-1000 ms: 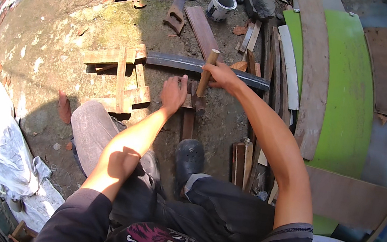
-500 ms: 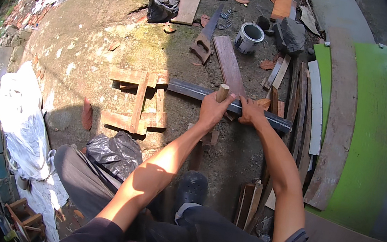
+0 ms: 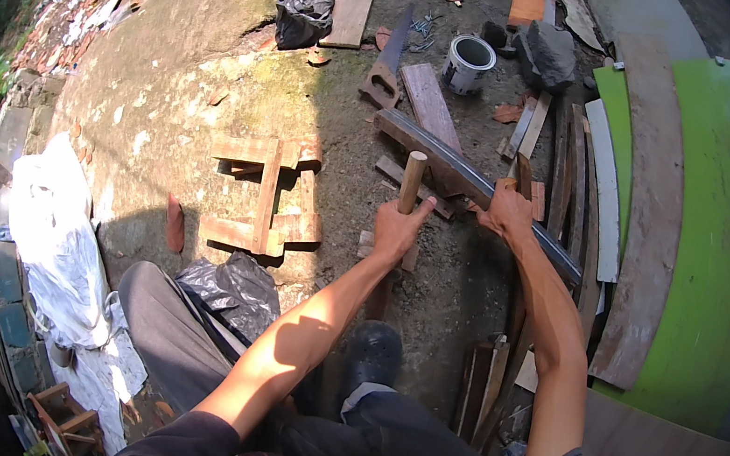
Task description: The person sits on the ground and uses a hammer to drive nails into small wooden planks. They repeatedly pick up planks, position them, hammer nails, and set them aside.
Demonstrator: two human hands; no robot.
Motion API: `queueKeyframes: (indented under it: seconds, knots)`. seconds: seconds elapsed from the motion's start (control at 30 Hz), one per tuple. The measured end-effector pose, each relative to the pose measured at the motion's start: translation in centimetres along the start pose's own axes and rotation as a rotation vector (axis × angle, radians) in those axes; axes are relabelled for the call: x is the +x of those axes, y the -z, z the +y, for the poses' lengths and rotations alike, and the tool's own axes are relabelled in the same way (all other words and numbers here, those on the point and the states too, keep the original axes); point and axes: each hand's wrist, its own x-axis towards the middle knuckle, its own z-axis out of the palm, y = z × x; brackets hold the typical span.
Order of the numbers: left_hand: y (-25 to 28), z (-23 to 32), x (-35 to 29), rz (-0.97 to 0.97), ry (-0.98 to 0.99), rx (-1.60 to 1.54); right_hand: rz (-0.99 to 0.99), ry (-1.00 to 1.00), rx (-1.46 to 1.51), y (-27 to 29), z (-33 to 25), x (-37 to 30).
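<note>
Turned since half a second ago, the long dark bar [image 3: 441, 158] has left its nearly crosswise line and now slants, its left end farther from the body and its right end nearer. Closest in, a dark clog [image 3: 372, 357] stands on the ground, with a crumpled black bag [image 3: 233, 291] beside the left knee. Ahead of the clog, the left hand [image 3: 397, 236] is closed in a fist around a wooden handle [image 3: 412, 177], which stands upright (what is at its lower end, I cannot tell). Farther right, the right hand [image 3: 507, 213] is curled over the bar, fingers bent around it right of its middle. Just this side of the bar lies a short wooden strip [image 3: 437, 203]; to the left, well apart, a small wooden frame [image 3: 267, 195] rests half in sunlight. Beyond the bar come a reddish plank [image 3: 431, 101], a handsaw [image 3: 382, 84], a metal can [image 3: 470, 64] and, near the can, a grey rock [image 3: 544, 57].
</note>
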Motion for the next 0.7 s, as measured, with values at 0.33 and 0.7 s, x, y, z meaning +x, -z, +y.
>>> queueKeyframes:
  seconds: [0.33,0.7]
  knots:
    - [1.1,-1.2,0.4,0.052,-0.118,0.003,0.108,0.394,0.1,7.3,0.8,-2.9]
    - [0.6,-2.7,0.7,0.039,-0.127,-0.009,0.053,0.284,0.089,8.2,0.1,-2.8]
